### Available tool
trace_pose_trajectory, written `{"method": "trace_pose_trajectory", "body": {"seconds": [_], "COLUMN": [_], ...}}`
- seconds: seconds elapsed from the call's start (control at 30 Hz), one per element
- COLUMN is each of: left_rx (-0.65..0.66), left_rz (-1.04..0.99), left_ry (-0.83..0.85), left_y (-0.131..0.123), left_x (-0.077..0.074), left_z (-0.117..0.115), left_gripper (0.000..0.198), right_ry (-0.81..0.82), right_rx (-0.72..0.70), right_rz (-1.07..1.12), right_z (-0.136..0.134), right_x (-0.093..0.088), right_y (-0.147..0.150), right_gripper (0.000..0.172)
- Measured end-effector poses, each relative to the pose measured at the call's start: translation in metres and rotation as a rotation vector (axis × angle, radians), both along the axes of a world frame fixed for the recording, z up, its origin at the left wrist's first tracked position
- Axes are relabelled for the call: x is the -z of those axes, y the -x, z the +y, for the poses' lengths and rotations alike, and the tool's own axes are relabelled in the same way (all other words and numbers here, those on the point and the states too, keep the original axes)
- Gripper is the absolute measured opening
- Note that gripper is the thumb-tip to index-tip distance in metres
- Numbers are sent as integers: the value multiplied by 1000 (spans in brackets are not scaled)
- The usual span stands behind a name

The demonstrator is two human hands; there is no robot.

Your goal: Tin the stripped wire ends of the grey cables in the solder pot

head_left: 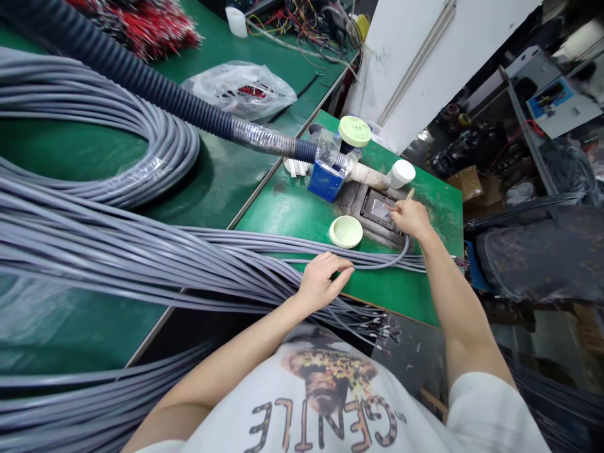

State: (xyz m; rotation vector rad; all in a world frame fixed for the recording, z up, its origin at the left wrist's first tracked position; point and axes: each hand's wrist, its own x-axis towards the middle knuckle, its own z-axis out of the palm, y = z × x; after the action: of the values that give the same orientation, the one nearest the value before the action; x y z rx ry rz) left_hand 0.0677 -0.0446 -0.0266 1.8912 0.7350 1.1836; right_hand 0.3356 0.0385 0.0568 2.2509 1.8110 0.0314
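My right hand (409,217) is closed on the end of a grey cable (404,251), which curves up from the bundle. Its fingertips are over a small dark pot (377,209) with a shiny silvery surface, set in a stained block. My left hand (325,277) rests at the bundle of grey cables (245,258), thumb and fingers bent and a little apart, beside a strand near the green bench's edge. Between the hands and the blue box (325,181) sits an open pale green tub (346,231).
A corrugated hose (189,104) crosses from the upper left to the blue box. Around it stand a green-lidded jar (354,131) and a white jar (402,172). Coiled grey cable (165,151) and a plastic bag (240,91) lie on the left table (212,157).
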Motion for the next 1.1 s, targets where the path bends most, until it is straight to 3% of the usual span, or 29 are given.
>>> {"method": "trace_pose_trajectory", "body": {"seconds": [0.37,1.1], "left_rx": [4,12], "left_rz": [9,40], "left_ry": [-15,-16], "left_y": [1,2], "left_x": [0,-2], "left_z": [1,1], "left_gripper": [8,12], "right_ry": [47,111], "right_rx": [-18,-71], "right_rz": [-139,-212], "right_z": [8,19], "right_x": [4,5], "right_y": [8,23], "right_gripper": [28,29]}}
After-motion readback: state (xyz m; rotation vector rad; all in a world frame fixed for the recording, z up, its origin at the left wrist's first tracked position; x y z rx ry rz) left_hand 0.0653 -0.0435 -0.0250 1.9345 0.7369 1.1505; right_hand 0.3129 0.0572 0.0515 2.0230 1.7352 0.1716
